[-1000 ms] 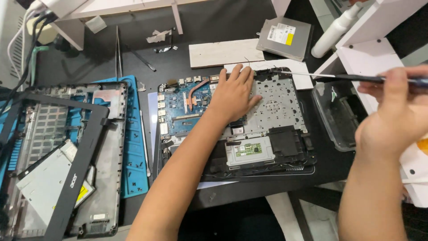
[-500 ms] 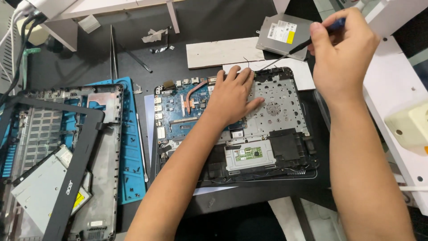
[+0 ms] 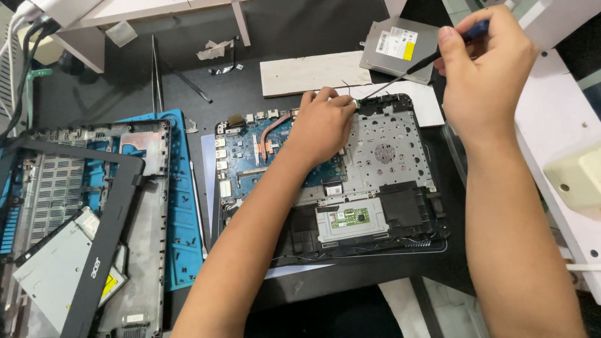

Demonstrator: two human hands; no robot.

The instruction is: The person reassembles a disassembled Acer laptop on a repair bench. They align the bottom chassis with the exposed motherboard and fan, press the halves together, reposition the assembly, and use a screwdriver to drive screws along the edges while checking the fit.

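Observation:
An opened laptop base [image 3: 388, 156] lies on the dark table, with its blue motherboard [image 3: 250, 156] and copper heat pipe showing. My left hand [image 3: 322, 128] rests on the board near the far edge, fingertips pinching something small there. My right hand [image 3: 482, 69] grips a thin screwdriver [image 3: 400, 74] with a blue handle. Its tip points down-left to the far edge of the base, right by my left fingertips.
A grey optical drive [image 3: 394, 44] and a white board [image 3: 313, 72] lie beyond the laptop. At left a blue mat [image 3: 184, 225] holds a bottom cover, a black screen bezel [image 3: 106, 231] and another drive. Tweezers [image 3: 155, 75] lie at far left. White furniture [image 3: 563, 131] stands at right.
My right hand has come in from the right and turned the screwdriver so its tip meets the laptop's far edge. My left hand slid up to that edge.

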